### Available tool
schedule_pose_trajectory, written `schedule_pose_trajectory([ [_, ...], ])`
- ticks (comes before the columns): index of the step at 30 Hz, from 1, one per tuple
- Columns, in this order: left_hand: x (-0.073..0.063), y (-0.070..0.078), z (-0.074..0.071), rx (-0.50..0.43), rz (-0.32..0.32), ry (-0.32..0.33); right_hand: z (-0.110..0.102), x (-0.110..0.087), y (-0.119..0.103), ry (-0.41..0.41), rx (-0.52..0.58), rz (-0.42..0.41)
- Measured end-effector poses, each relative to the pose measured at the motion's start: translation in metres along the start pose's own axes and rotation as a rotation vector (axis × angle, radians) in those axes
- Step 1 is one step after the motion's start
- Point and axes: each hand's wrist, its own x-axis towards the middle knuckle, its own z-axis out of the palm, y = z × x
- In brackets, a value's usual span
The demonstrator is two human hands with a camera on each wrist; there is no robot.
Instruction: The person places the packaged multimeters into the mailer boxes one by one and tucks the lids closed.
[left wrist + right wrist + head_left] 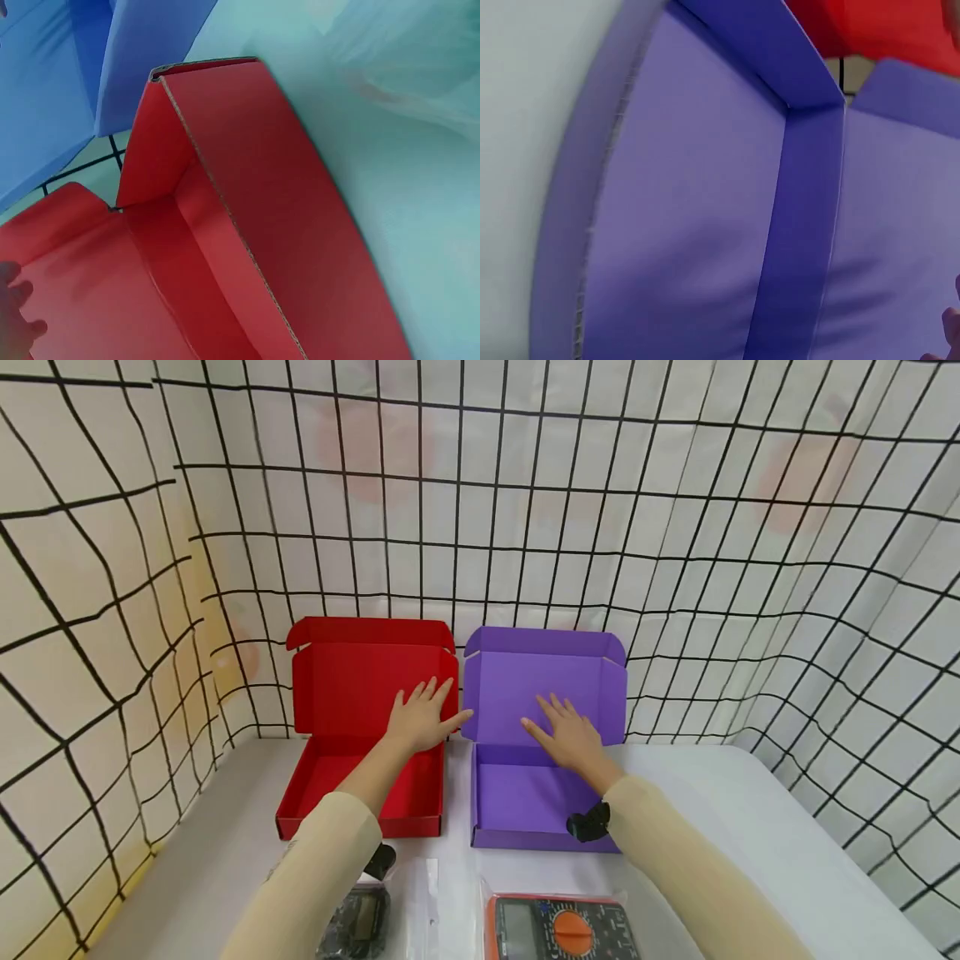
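Note:
A red cardboard box (pixel 360 777) stands on the table with its lid raised against the grid wall. Beside it on the right is a purple box (pixel 517 797), also with its lid up. My left hand (pixel 417 720) has its fingers spread over the red box, before the lid's right part. My right hand (pixel 567 735) is spread the same way over the purple box, before its lid. Neither hand holds anything; whether fingertips touch the lids I cannot tell. The wrist views show the inside of the red box (pixel 217 262) and the purple box (pixel 682 180), with no contents seen.
Nearest to me lie an orange and black multimeter (pixel 573 935) in clear plastic and a dark device (pixel 358 922) in a clear bag, partly behind the left sleeve. A black wire grid (pixel 525 518) over pale cloth encloses the white table (pixel 712 827).

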Motion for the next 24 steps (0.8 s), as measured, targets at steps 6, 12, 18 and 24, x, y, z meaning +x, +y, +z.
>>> schedule_pose_trajectory([
  [6,-0.004,0.012,0.001,-0.005,0.066,0.011,-0.005,-0.013,-0.005,0.019,0.06,-0.043],
  [12,-0.011,0.03,0.005,0.044,0.219,0.01,-0.01,-0.025,-0.012,-0.04,0.208,-0.07],
  [18,-0.029,0.045,0.013,0.061,0.348,-0.044,-0.006,-0.044,-0.008,-0.06,0.303,-0.075],
  [24,-0.047,0.054,0.022,0.111,0.443,-0.077,-0.001,-0.062,0.005,-0.021,0.305,-0.074],
])
